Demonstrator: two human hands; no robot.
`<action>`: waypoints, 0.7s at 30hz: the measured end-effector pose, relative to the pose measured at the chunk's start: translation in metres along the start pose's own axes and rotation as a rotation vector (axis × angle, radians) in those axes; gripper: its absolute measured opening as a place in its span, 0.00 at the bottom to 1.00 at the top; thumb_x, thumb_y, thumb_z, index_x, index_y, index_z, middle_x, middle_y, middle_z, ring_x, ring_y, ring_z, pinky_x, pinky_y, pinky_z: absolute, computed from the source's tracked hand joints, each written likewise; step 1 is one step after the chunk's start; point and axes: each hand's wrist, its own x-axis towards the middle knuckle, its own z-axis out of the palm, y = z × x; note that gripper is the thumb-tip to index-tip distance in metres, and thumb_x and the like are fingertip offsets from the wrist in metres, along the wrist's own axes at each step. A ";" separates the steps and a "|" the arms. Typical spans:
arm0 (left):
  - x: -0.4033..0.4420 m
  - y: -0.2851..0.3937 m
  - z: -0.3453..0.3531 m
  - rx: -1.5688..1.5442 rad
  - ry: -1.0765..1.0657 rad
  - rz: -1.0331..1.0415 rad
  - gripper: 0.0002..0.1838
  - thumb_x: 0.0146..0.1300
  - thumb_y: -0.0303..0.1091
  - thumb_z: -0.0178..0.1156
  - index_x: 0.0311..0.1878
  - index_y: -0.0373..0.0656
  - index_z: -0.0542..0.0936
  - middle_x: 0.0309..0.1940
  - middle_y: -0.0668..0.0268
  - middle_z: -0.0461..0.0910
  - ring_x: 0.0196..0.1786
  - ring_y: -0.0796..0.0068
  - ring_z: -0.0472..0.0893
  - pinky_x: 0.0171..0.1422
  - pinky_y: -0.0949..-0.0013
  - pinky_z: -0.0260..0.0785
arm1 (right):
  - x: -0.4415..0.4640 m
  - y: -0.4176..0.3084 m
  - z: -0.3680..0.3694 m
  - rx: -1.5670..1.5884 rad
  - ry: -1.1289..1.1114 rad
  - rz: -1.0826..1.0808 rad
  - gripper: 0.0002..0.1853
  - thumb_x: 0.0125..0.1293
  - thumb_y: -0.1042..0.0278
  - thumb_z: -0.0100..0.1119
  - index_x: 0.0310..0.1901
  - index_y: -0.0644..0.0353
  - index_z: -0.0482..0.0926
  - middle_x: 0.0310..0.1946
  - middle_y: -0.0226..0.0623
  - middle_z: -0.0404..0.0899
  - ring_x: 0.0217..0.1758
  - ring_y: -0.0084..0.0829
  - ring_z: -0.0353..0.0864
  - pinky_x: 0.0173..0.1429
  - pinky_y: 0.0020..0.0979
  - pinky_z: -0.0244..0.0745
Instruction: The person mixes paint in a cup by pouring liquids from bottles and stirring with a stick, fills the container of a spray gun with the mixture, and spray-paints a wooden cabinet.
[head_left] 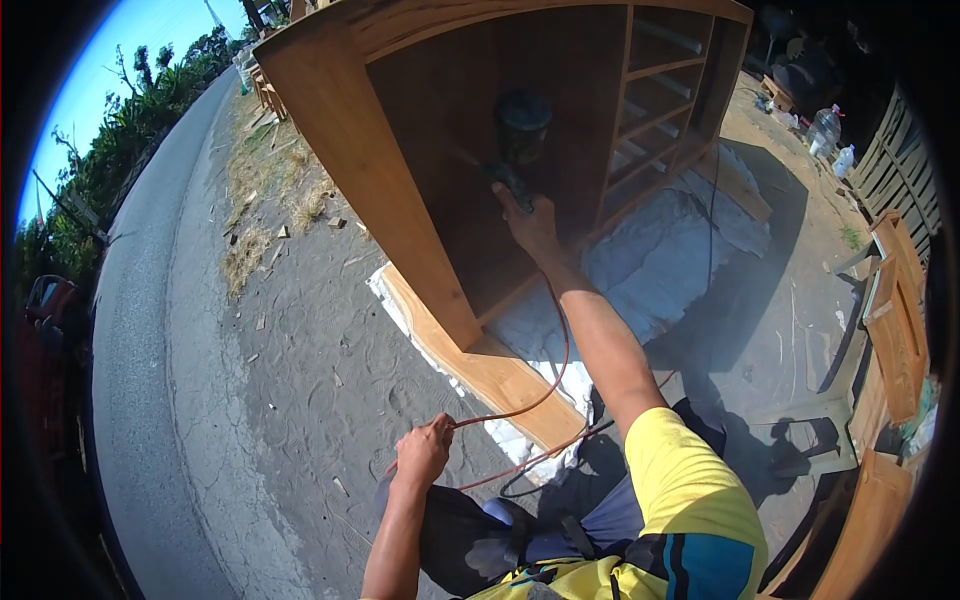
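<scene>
My right hand [530, 222] is closed around the handle of a spray gun [522, 115] with a dark cup on top. The gun sits inside the opening of a wooden cabinet [385, 160], and a faint spray shows at its left. From the gun a reddish air hose [563, 345] hangs and loops down to my left hand [424, 450], whose fingers are wrapped round it. On the cabinet's right side are several drawer openings [655, 95]. Shade darkens the interior, and the trigger is hidden by my fingers.
White cloth [640, 265] and a wooden board [500, 385] lie under the cabinet. Wooden pieces [895, 325] lean at the right, near plastic bottles [825, 130]. A paved road [150, 350] runs along the left. The hose trails near my legs.
</scene>
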 end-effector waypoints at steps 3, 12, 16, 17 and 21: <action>0.001 -0.001 0.000 0.011 0.011 0.009 0.09 0.77 0.42 0.60 0.52 0.52 0.82 0.37 0.53 0.89 0.40 0.42 0.89 0.42 0.41 0.79 | -0.002 0.042 0.006 -0.119 -0.003 0.026 0.31 0.68 0.36 0.74 0.29 0.64 0.87 0.22 0.35 0.84 0.28 0.28 0.84 0.38 0.34 0.76; 0.003 -0.011 0.003 -0.003 0.002 0.018 0.09 0.77 0.42 0.60 0.52 0.52 0.82 0.37 0.53 0.90 0.40 0.41 0.89 0.42 0.41 0.79 | -0.015 0.099 0.016 -0.323 0.001 -0.150 0.31 0.71 0.37 0.70 0.45 0.66 0.91 0.33 0.55 0.90 0.43 0.49 0.93 0.46 0.43 0.80; 0.006 -0.010 -0.001 0.044 -0.075 -0.023 0.09 0.76 0.42 0.61 0.54 0.53 0.83 0.37 0.54 0.90 0.42 0.44 0.89 0.46 0.43 0.79 | -0.023 0.063 0.006 -0.343 -0.047 -0.059 0.31 0.73 0.38 0.69 0.50 0.66 0.89 0.34 0.51 0.90 0.40 0.45 0.93 0.45 0.41 0.80; 0.006 -0.010 -0.001 0.058 -0.102 -0.050 0.10 0.75 0.41 0.63 0.55 0.54 0.84 0.38 0.55 0.91 0.45 0.46 0.90 0.49 0.44 0.80 | -0.022 0.054 0.005 -0.343 -0.043 -0.055 0.31 0.73 0.38 0.69 0.50 0.66 0.89 0.34 0.51 0.90 0.40 0.45 0.93 0.45 0.41 0.80; 0.005 -0.013 0.002 0.036 -0.059 -0.009 0.09 0.76 0.42 0.60 0.53 0.53 0.83 0.36 0.52 0.89 0.41 0.42 0.89 0.44 0.43 0.79 | -0.009 0.006 0.003 -0.112 -0.018 -0.074 0.27 0.72 0.42 0.72 0.43 0.66 0.88 0.26 0.45 0.84 0.29 0.34 0.84 0.38 0.39 0.76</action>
